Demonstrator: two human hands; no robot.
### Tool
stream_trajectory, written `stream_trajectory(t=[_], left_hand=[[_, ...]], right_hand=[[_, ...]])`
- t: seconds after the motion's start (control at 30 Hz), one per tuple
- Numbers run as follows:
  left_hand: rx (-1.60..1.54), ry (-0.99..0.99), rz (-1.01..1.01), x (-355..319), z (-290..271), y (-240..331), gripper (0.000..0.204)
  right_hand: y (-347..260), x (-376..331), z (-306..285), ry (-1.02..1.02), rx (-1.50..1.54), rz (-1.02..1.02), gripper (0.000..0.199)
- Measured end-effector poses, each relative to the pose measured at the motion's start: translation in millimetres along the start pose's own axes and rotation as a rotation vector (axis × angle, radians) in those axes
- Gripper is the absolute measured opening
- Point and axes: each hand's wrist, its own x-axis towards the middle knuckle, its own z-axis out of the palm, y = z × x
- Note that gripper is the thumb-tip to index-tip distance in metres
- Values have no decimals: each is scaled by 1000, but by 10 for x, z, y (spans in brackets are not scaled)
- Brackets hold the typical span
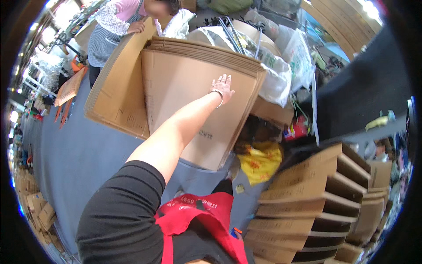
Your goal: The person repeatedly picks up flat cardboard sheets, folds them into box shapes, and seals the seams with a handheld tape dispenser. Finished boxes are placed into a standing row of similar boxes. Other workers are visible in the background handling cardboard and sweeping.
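Note:
My left arm stretches forward over a stack of flattened cardboard cartons (176,83) leaning upright before me. My left hand (223,88), with a bracelet at the wrist, lies flat on the front sheet near its upper right, fingers spread. Beside the apron's right edge, a sliver of my right hand (240,236) shows around a small blue and orange object (236,231), too little seen to name. At the left, a second group of folded cartons (118,94) stands at an angle to the first. Another person's hand (136,27) touches its top edge.
A row of brown cartons (290,200) stands at the lower right. White plastic bags (274,72) heap behind the stack, and a yellow bag (259,160) lies right of it. A co-worker (107,44) stands far left. Grey floor (79,158) spreads left of me.

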Motion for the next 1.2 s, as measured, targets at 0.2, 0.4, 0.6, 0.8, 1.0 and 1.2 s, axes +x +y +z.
stream_trajectory(t=[0.2, 0.4, 0.6, 0.8, 1.0, 1.2], left_hand=[[248, 131, -72, 699, 300, -247, 103], [247, 354, 102, 528, 60, -268, 64], [47, 361, 507, -979, -316, -489, 37], [-214, 324, 690, -2823, -443, -382, 31], [-60, 464, 426, -3653, -703, -2529, 18], [-185, 992, -116, -3948, -977, -3832, 33]], right_hand=[[-1845, 1289, -1009, 177, 227, 221, 50], [-2902, 2241, -1579, 378, 189, 8, 40], [-4973, 2488, -1459, 49, 150, -530, 35], [-5865, 1388, -152, -492, -672, -974, 79], [-5329, 443, 251, -725, -919, -314, 93], [-4839, -22, 168, -683, -932, -220, 96]])
